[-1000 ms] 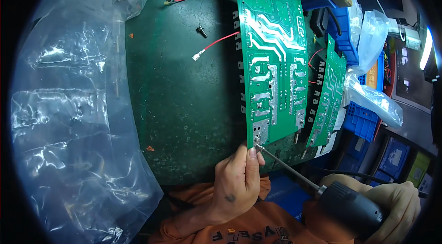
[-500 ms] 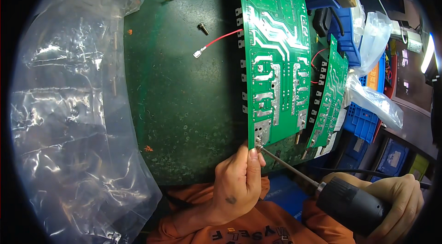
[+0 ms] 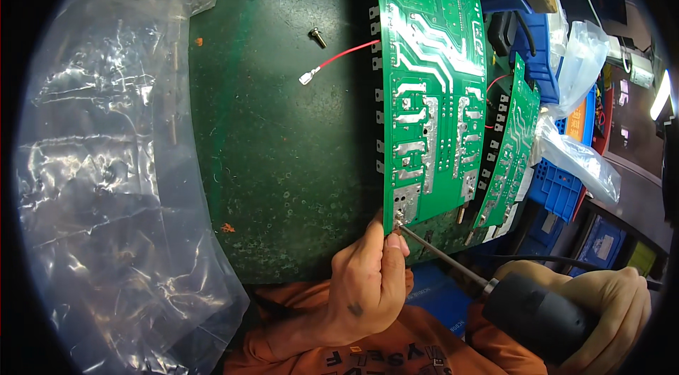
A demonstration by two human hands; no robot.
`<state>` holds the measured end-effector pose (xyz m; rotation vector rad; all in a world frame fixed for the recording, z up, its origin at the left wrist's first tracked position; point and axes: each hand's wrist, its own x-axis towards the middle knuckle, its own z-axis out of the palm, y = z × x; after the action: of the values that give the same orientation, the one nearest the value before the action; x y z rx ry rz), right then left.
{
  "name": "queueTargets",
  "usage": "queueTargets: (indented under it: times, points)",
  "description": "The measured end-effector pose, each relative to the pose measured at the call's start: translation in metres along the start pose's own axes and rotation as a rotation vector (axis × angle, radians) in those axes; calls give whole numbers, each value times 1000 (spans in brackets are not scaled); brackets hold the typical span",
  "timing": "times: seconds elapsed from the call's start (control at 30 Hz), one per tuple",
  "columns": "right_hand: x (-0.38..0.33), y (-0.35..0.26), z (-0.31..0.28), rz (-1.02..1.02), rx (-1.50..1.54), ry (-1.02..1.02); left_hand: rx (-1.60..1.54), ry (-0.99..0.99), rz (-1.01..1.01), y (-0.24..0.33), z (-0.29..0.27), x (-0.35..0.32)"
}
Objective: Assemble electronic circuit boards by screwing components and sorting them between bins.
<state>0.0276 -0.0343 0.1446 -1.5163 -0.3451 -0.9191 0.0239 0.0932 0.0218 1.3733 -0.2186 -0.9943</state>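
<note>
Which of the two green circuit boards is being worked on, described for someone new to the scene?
On the dark green mat, it is the larger green circuit board, nearer the middle. The left hand pinches its near corner, where the electric screwdriver bit meets it. The smaller board to its right is untouched.

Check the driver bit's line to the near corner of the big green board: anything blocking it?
Nothing visible blocks it. The electric screwdriver in the right hand has its bit tip at the circuit board corner. Only the left hand fingertips sit beside the tip, pinching that corner.
</note>
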Motion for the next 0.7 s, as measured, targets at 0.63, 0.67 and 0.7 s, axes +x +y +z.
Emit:
queueTargets:
  times: [0.63,0.67,0.7]
  points:
    - [-22,-112,-70,20,-57,244,417,491,181,2,-31,-59]
    - [-29,-110,-76,-1,-35,174,179,347,-20,-1,-32,-72]
    - [-33,-109,-85,-20,-15,104,-54,198,-225,-4,-32,-82]
